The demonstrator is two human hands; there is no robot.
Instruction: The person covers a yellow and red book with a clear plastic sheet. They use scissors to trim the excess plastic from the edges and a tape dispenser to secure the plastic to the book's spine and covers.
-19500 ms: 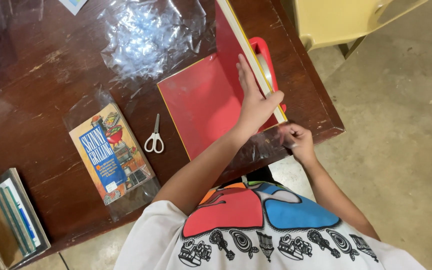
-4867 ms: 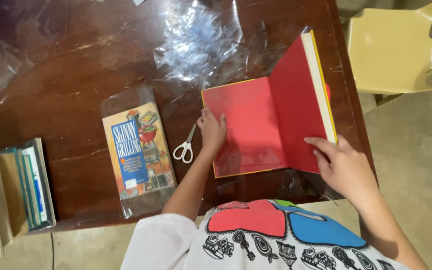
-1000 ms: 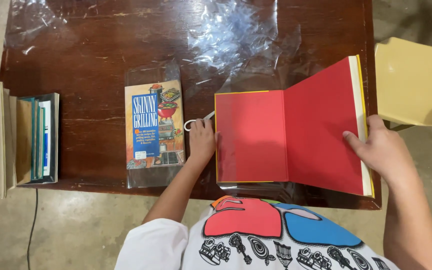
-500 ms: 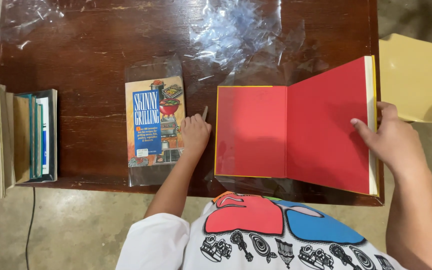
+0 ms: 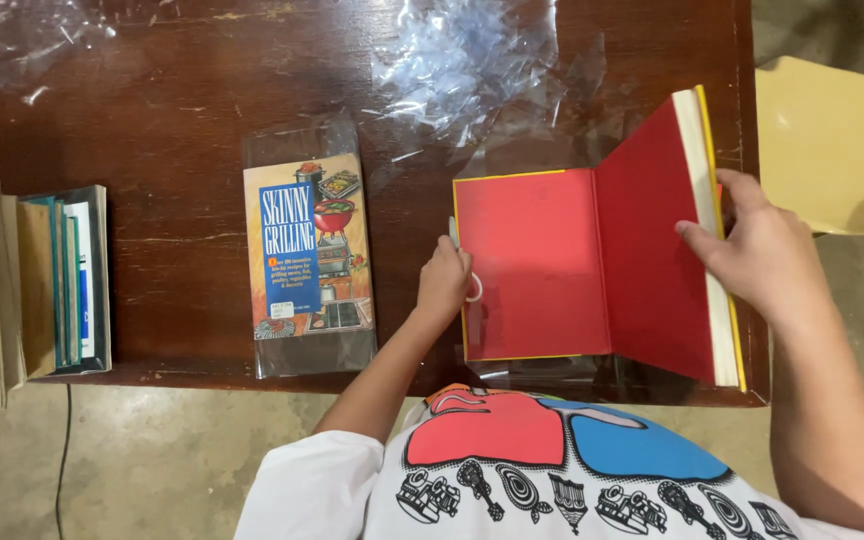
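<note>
Both arms out front, hands apart.
Left hand [image 5: 444, 283] curled into a closed grip; right hand [image 5: 764, 255] spread, fingers extended.

The white-handled scissors [image 5: 462, 262] are mostly hidden under the left hand [image 5: 444, 282], beside the open red-lined book [image 5: 592, 265]; its blades seem closed. The upright row of books [image 5: 22, 285] is cut off at the left edge.
</note>
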